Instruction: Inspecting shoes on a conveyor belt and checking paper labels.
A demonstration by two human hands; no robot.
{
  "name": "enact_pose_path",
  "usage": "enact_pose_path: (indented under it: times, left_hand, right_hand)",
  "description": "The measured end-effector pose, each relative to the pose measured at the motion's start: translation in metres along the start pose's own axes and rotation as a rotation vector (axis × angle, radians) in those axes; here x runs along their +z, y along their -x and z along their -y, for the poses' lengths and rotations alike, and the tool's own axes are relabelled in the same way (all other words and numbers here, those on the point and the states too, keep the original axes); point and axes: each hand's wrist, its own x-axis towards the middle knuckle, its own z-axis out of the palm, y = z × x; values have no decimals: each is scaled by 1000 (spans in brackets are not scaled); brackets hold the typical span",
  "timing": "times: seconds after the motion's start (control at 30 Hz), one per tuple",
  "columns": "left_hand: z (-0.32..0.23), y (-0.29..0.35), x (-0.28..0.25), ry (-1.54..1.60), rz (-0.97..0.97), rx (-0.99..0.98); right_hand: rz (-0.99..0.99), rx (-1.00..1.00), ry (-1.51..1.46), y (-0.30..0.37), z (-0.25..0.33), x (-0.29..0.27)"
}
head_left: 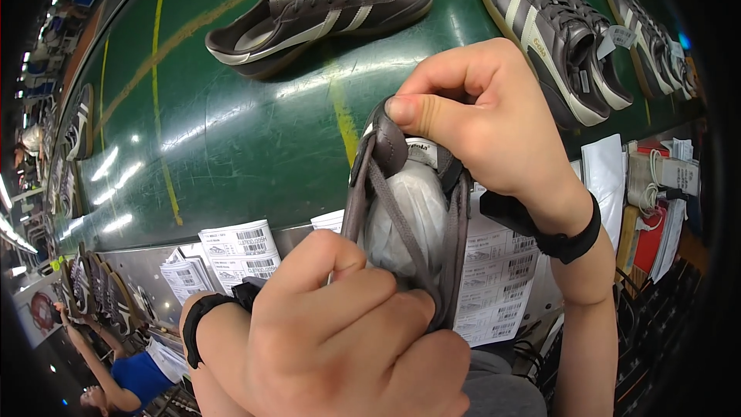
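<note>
Close in front of me, a dark grey sneaker [354, 216] is tipped up between my hands. Crumpled white paper stuffing [405, 216] fills its opening, and a loose grey lace [392, 205] runs across it. My right hand [490, 120] pinches the dark leather edge at the upper end between thumb and fingers, beside a small white label [422, 152]. Low in the picture, my left hand [347, 332] is closed around the near end of the sneaker, where the lace disappears under its fingers. The left hand hides that end.
A single sneaker [324, 19] lies on the green work surface [231, 131]. More sneakers [540, 31] stand at right, some with tags. Printed label sheets [494, 286] hang along the near edge. Boxes and papers [656, 208] sit at right; another person [127, 374] is at lower left.
</note>
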Motion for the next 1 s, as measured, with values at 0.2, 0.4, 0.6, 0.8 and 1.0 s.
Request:
enact_pose_path:
  times: [0.2, 0.4, 0.6, 0.8, 1.0]
  left_hand:
    - [18, -4, -20, 62, 226, 61]
    - [150, 4, -47, -616, 196, -72]
    - [216, 38, -72, -923, 330, -169]
    - [173, 82, -94, -847, 440, -676]
    - [165, 84, -86, -1012, 260, -312]
  right_hand:
    - [-273, -646, 654, 16, 14, -5]
    - [-621, -735, 1210, -22, -22, -3]
    - [-601, -559, 1290, -15, -39, -8]
    - [-492, -562, 1165, -6, -38, -23]
    - [-655, -381, 1478, -22, -44, -1]
